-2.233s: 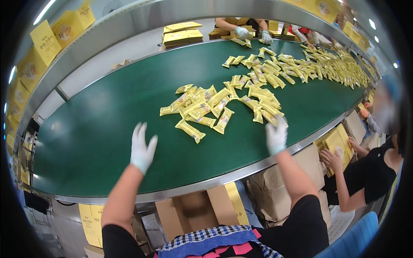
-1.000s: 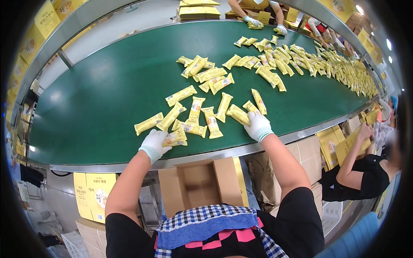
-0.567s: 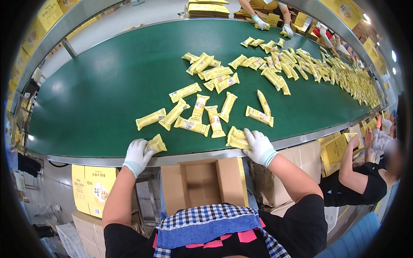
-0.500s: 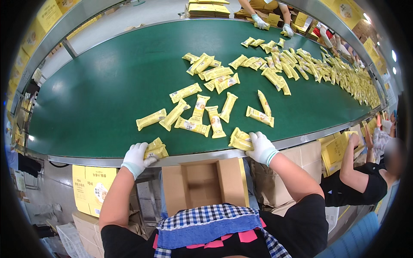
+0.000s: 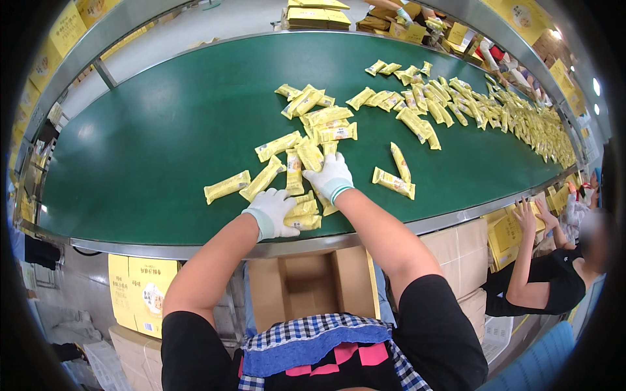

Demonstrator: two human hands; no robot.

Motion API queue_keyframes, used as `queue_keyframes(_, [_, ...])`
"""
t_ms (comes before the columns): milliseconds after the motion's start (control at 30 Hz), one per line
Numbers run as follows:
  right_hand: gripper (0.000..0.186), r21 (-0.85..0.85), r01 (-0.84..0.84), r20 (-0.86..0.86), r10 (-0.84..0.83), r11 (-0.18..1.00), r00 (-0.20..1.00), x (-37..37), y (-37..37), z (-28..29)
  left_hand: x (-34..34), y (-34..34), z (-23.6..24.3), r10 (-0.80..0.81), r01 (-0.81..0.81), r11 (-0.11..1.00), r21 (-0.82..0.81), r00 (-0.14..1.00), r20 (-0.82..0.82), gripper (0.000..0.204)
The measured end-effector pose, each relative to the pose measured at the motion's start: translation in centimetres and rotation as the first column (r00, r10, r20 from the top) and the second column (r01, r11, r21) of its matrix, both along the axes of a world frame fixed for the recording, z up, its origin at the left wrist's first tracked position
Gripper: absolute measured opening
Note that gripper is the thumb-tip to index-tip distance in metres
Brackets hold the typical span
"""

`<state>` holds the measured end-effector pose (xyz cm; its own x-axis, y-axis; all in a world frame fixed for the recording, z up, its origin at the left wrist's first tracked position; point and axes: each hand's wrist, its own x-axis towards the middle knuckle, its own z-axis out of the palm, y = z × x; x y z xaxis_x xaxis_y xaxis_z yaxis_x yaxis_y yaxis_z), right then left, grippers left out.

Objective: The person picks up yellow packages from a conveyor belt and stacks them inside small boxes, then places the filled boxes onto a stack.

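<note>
Since the earlier frame, both my hands have moved inward: my left hand (image 5: 270, 212) rightward with two packets (image 5: 305, 208), my right hand (image 5: 331, 174) leftward into the loose packets. My left fingers bend around the left ends of those two; whether they pinch, I cannot tell. The pair points left to right, long axes roughly along the belt's (image 5: 163, 143) near metal edge (image 5: 143, 250), the lower packet just beside it. My right fingers are slightly spread, palm down, over other packets; their grip is hidden. One packet (image 5: 294, 173), between my hands, points away from me. Bare belt lies left of the group and right of my right forearm. An open box (image 5: 306, 287) sits below the edge.
</note>
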<state>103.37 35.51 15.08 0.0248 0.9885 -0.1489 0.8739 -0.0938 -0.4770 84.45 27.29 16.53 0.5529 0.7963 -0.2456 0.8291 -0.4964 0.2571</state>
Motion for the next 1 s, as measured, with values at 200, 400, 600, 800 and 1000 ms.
queue_keyframes(200, [0.080,-0.051,-0.084,-0.187,0.073,0.995,0.980,3.8,-1.2,3.2,-4.2,-4.1,-0.5,0.060,-0.062,0.997,0.034,0.997,0.050,0.078])
queue_keyframes(400, [0.099,0.071,-0.392,0.212,0.370,0.917,0.905,14.5,-7.9,2.8,-7.5,-7.8,-0.5,0.319,-0.317,0.947,0.046,0.946,-0.054,0.095])
queue_keyframes(600, [0.079,0.087,-0.445,0.138,0.432,0.891,0.891,17.9,-8.5,3.2,-7.4,-4.5,0.5,0.496,-0.514,0.856,0.043,0.843,0.208,0.100])
queue_keyframes(800, [0.078,-0.234,-0.313,0.277,0.372,0.920,0.886,20.2,-2.6,5.4,-3.7,3.2,2.4,0.643,-0.615,0.755,-0.228,0.763,0.069,0.087])
queue_keyframes(1000, [0.087,-0.264,-0.449,0.332,0.517,0.854,0.789,20.8,-3.3,5.4,-1.2,2.9,3.0,0.499,-0.524,0.836,-0.160,0.849,-0.172,0.091])
